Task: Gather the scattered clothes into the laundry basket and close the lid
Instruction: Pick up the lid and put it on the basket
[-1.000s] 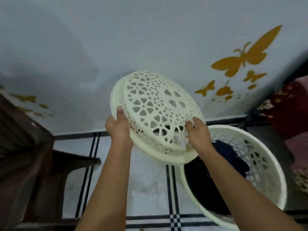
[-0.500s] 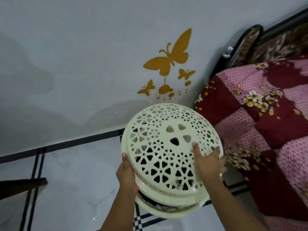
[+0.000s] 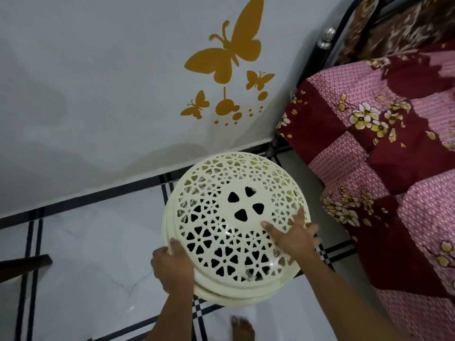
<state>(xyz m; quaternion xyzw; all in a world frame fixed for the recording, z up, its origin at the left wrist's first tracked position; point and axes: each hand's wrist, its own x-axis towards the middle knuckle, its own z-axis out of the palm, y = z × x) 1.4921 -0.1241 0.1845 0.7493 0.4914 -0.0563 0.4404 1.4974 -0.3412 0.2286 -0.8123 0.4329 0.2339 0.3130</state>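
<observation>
A cream perforated round lid [image 3: 221, 207] lies over the top of the cream laundry basket [image 3: 229, 300], of which only a strip of rim shows below the lid's near edge. Dark clothing shows through the lid's cut-outs. My left hand [image 3: 172, 269] grips the lid's near-left edge, thumb on top. My right hand [image 3: 293, 235] rests flat on the lid's right side with fingers spread. The basket's body is hidden under the lid.
A bed with a pink and maroon floral cover [image 3: 384, 168] stands close on the right, its black metal frame [image 3: 320, 52] against the wall. The white wall with yellow butterfly stickers [image 3: 229, 52] is just behind the basket. A dark chair edge [image 3: 22, 265] is at left. My bare foot [image 3: 242, 328] stands on the white tiled floor.
The lid went from being held tilted in the air beside the open basket to lying over the basket's top. My right hand flattened onto it. The view swung right toward the bed.
</observation>
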